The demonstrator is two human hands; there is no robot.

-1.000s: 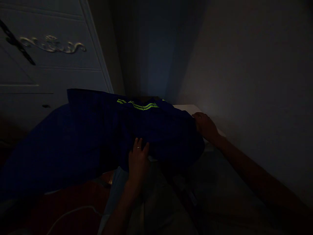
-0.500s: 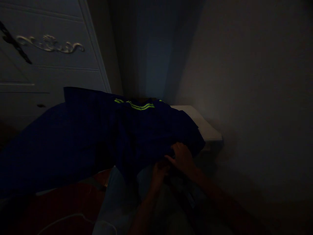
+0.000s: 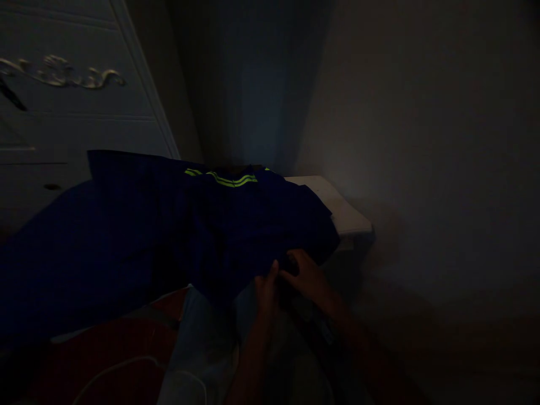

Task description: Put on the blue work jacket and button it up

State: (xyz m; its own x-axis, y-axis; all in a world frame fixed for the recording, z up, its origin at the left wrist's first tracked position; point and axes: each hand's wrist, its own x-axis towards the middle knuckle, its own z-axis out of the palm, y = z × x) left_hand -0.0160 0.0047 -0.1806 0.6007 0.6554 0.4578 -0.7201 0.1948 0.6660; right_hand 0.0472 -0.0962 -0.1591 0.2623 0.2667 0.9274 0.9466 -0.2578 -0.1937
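A dark blue garment with bright yellow-green double stripes lies spread over a white tabletop and hangs toward my lap. At its near edge my left hand is closed on the cloth, thumb pointing up. Just to the right, my right hand curls its fingers and thumb round the same edge, close to the left thumb. The dim light hides the fingertips and the exact fold between them.
White furniture with a carved scroll ornament stands at the left. A pale wall rises on the right. Below are my jeans, a red surface and a thin white cord. More blue cloth stretches left.
The view has shifted slightly right. My left hand has risen a little along the garment's edge, its thumb now raised beside my right hand. The garment lies much as before.
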